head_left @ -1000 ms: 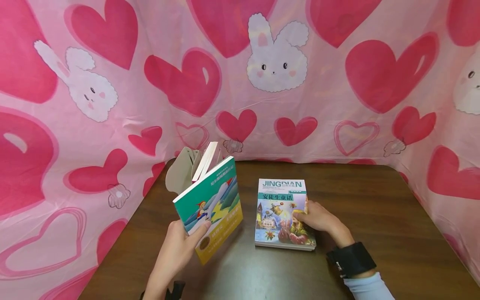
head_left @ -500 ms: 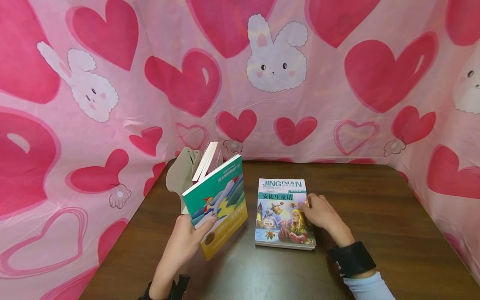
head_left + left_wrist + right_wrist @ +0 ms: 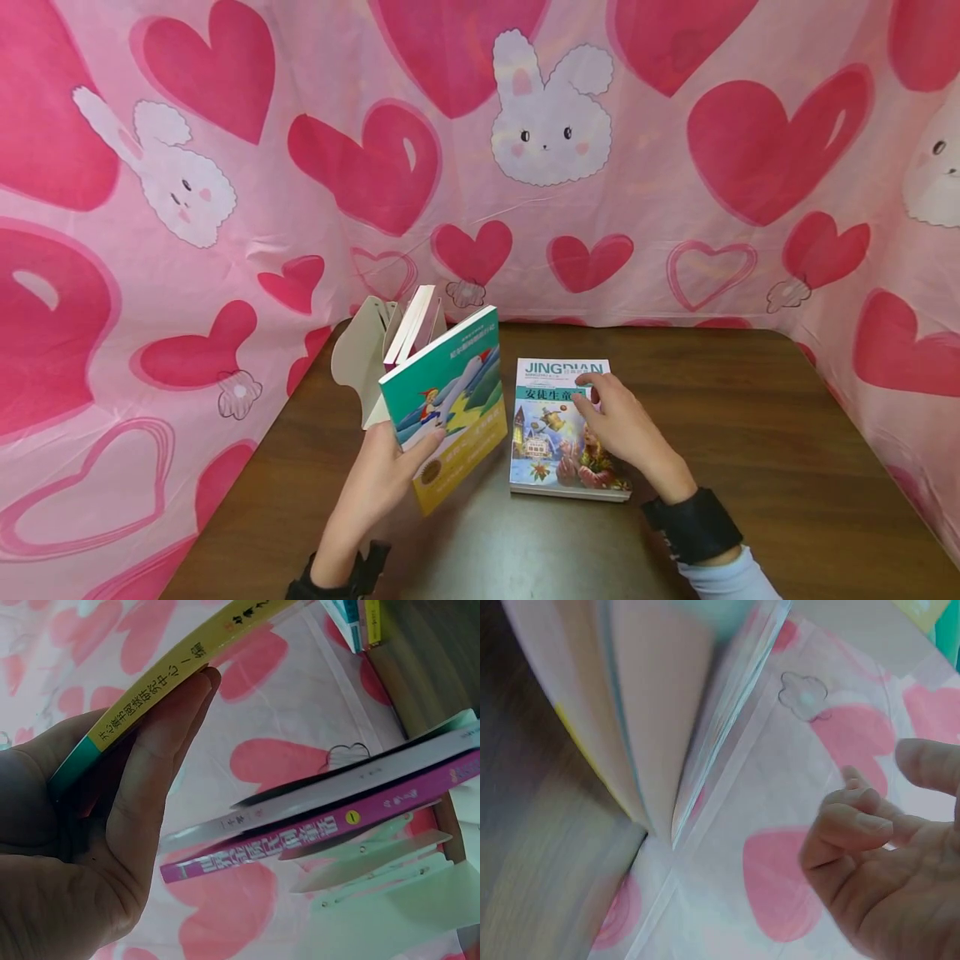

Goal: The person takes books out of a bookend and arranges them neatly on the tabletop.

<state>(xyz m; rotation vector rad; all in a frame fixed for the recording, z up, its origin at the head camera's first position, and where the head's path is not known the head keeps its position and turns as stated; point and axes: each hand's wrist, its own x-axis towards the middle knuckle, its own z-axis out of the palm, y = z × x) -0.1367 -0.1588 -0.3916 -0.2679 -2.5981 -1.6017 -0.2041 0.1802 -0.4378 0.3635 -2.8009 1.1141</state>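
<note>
My left hand (image 3: 386,471) grips a green and yellow paperback book (image 3: 461,392), thumb on the front cover and fingers behind. The book is raised off the table and tilted; its yellow spine (image 3: 176,671) shows in the left wrist view. On the table to its right lies a stack of books (image 3: 546,433), the top one with a white and blue illustrated cover. Over that top cover is my right hand (image 3: 633,429), fingers loosely bent and holding nothing. In the right wrist view, the fingers (image 3: 847,829) stand apart from the blurred book pages (image 3: 664,712).
Behind the held book stands a pale book rack (image 3: 358,354) with books (image 3: 412,325) upright in it. The left wrist view shows a pink-spined book (image 3: 300,832) beside a grey-spined one (image 3: 337,787). A pink heart-patterned cloth (image 3: 660,192) surrounds the brown table (image 3: 765,450).
My left hand has carried the green and yellow book a little right and upward. My right hand has let go of the stack's right edge and moved left over the top cover.
</note>
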